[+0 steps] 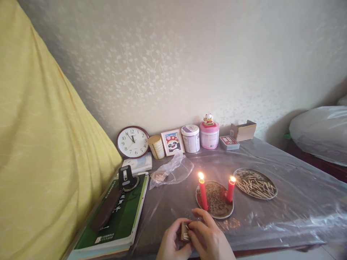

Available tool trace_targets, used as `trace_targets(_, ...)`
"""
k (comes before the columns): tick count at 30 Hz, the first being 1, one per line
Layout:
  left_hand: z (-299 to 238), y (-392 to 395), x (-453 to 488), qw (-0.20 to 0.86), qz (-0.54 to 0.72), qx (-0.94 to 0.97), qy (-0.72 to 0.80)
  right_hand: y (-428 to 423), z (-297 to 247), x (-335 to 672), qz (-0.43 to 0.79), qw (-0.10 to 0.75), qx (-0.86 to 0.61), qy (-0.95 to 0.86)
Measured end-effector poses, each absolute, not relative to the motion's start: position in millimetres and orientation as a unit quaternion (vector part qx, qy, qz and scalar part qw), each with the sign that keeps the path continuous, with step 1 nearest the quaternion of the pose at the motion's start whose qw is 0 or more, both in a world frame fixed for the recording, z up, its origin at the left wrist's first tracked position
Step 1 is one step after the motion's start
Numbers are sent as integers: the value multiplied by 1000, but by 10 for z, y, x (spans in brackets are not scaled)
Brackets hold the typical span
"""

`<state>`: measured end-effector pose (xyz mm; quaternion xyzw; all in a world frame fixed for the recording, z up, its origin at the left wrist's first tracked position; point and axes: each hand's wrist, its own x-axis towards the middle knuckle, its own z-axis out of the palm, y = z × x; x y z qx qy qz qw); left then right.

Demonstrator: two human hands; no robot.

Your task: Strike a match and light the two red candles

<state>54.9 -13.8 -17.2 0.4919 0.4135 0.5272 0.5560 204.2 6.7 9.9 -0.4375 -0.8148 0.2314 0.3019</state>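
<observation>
we see only our two hands, low in the frame, no more of the body in view. left hand point(171, 241) is bare: no glove, no ring, no watch or strap. right hand point(210, 236) is bare too, w/ nothing on fingers point(199, 213) or back. nails short & plain, no polish. no sleeve or cuff shows; both wrists run out the bottom edge uncovered.

This is a room in a home, likely a bedroom. Floral wallpaper point(173, 65) backs a plastic-covered table point(284, 202) whose far edge holds a wall clock point(132, 141), a small framed picture point(172, 142) and tins point(190, 138), while bedding point(320, 131) lies at the far right.
</observation>
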Motion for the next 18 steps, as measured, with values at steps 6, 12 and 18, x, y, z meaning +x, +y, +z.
trace_targets(6,-176,-144,565,546,524,495,427,60,93,1994,273,321,-438,-794)
trace_targets(12,-154,-150,640,580,525,483,393,30,150,1956,347,464,-414,-702)
trace_targets(18,-98,-152,510,596,586,368,408,98,290,1991,493,548,-429,-522)
